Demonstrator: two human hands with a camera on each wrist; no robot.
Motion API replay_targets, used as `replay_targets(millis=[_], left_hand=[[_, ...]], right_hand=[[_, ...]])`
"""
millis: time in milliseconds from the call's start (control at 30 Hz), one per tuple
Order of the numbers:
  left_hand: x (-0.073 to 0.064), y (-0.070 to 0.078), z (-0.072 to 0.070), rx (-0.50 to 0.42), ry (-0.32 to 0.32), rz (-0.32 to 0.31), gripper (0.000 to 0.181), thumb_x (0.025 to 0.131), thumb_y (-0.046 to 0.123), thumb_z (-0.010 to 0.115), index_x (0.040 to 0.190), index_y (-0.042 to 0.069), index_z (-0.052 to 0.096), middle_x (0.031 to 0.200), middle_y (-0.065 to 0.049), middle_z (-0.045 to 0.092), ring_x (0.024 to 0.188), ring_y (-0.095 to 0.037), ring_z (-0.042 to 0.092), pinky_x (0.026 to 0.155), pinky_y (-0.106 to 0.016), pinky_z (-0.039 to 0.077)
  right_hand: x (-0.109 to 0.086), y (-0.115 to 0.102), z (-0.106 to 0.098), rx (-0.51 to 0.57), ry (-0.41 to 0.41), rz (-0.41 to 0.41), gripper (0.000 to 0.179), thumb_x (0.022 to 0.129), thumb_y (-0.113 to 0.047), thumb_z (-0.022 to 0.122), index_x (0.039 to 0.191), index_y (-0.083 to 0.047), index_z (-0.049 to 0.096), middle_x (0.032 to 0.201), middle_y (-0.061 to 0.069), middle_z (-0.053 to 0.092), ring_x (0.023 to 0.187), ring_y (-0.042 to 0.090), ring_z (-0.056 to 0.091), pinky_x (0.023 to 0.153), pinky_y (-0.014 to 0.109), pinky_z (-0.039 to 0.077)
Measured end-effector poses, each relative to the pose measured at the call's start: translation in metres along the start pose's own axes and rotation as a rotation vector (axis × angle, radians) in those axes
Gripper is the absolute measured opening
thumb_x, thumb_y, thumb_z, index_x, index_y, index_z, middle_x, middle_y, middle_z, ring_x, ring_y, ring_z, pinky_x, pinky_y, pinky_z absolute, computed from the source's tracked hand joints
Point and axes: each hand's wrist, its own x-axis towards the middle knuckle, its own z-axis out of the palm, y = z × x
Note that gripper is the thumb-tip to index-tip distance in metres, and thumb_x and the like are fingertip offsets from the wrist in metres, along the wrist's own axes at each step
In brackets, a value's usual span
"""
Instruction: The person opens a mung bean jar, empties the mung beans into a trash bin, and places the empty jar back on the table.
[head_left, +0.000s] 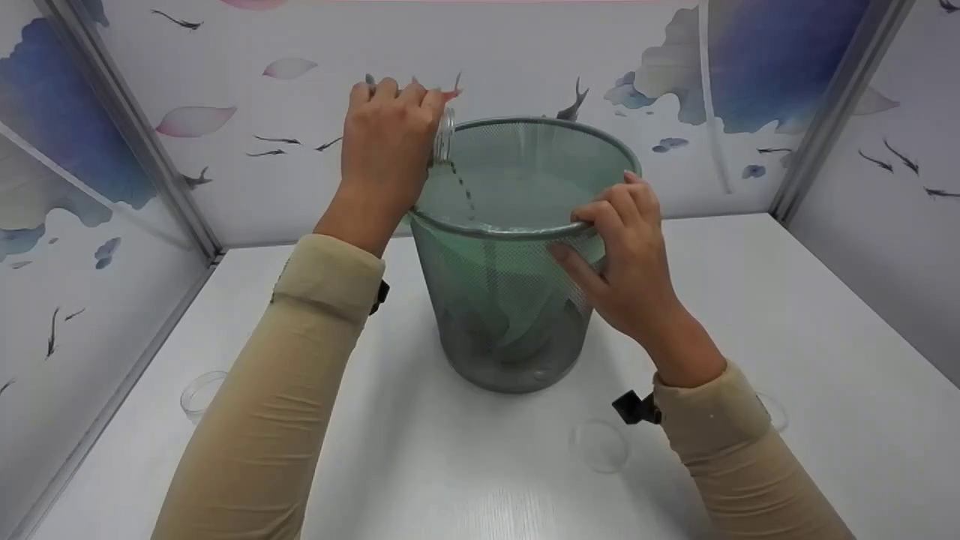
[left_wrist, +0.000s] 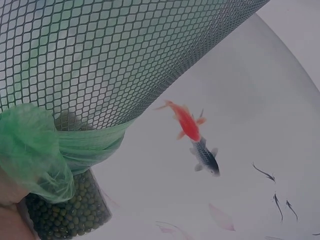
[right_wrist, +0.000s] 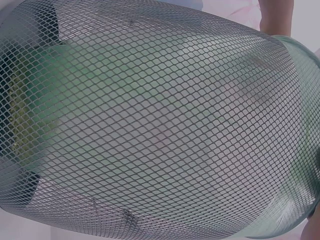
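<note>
A grey wire-mesh waste bin (head_left: 517, 375) stands on the table, lined with a thin green plastic bag (head_left: 525, 176) folded over its rim. My left hand (head_left: 390, 135) grips a clear jar (head_left: 445, 142) tipped over the bin's left rim. Small green beans (head_left: 463, 186) fall in a thin stream from its mouth into the bag. More beans (left_wrist: 70, 210) fill the jar's lower part in the left wrist view. My right hand (head_left: 630, 247) holds the bin's right rim, fingers over the top and thumb outside. Through the mesh, a greenish heap (right_wrist: 20, 117) shows at the bottom.
On the white table (head_left: 450, 480), a clear round lid (head_left: 600, 446) lies in front of the bin. Another clear round piece (head_left: 201, 394) sits at the left, partly behind my left sleeve. White panels (head_left: 300, 187) printed with fish and petals enclose the table's back and sides.
</note>
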Motion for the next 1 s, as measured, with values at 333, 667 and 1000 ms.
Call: replay_targets(millis=[333, 667, 1000], left_hand=[[0.0014, 0.0007, 0.0019, 0.035, -0.025, 0.004, 0.027, 0.102, -0.001, 0.067, 0.128, 0.002, 0.066, 0.122, -0.016, 0.073, 0.110, -0.037, 0.066, 0.095, -0.050, 0.052], [0.0016, 0.0008, 0.0004, 0.039, -0.052, 0.001, 0.030, 0.103, 0.000, 0.067, 0.133, 0.002, 0.065, 0.128, -0.016, 0.072, 0.115, -0.038, 0.066, 0.100, -0.051, 0.051], [0.0015, 0.0016, -0.0016, 0.037, -0.047, 0.001, 0.029, 0.102, -0.001, 0.066, 0.131, 0.002, 0.066, 0.125, -0.016, 0.072, 0.114, -0.037, 0.066, 0.099, -0.050, 0.052]], right_hand=[[-0.0005, 0.0005, 0.0001, 0.004, 0.007, -0.002, 0.042, 0.108, -0.044, 0.063, 0.108, -0.003, 0.063, 0.095, 0.014, 0.053, 0.100, 0.036, 0.046, 0.124, 0.065, 0.022], [-0.0002, 0.0000, 0.0007, 0.005, 0.004, 0.000, 0.043, 0.108, -0.045, 0.062, 0.108, -0.002, 0.062, 0.095, 0.014, 0.052, 0.100, 0.036, 0.046, 0.124, 0.064, 0.022], [0.0002, 0.0002, 0.0004, 0.001, 0.001, -0.004, 0.030, 0.103, -0.030, 0.070, 0.109, -0.002, 0.061, 0.095, 0.014, 0.052, 0.099, 0.035, 0.046, 0.124, 0.064, 0.022]])
